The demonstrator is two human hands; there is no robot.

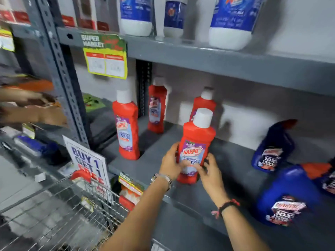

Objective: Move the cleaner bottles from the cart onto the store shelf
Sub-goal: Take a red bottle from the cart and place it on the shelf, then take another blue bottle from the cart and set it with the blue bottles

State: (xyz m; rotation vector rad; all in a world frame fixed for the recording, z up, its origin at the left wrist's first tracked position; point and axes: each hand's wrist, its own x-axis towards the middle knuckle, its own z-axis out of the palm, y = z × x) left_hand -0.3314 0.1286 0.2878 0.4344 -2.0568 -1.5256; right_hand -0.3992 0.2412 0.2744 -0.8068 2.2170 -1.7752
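A red cleaner bottle (pixel 196 142) with a white cap stands upright near the front edge of the grey shelf (pixel 235 160). My left hand (pixel 171 163) grips its lower left side. My right hand (pixel 210 172) touches its lower right side, fingers spread against the label. Three more red bottles stand on the same shelf: one at the left front (pixel 126 125), one at the back (pixel 157 107), and one (pixel 204 102) partly hidden behind the held bottle. The wire cart (pixel 59 211) sits at lower left.
Blue cleaner bottles stand at the right of the shelf (pixel 273 147), (pixel 286 196). The shelf above (pixel 217 58) holds large white-and-blue bottles (pixel 232 24). A "Buy 1 Get 1" sign (pixel 87 160) stands by the cart. Another person's hands (pixel 36 109) reach into the neighbouring shelf bay at left.
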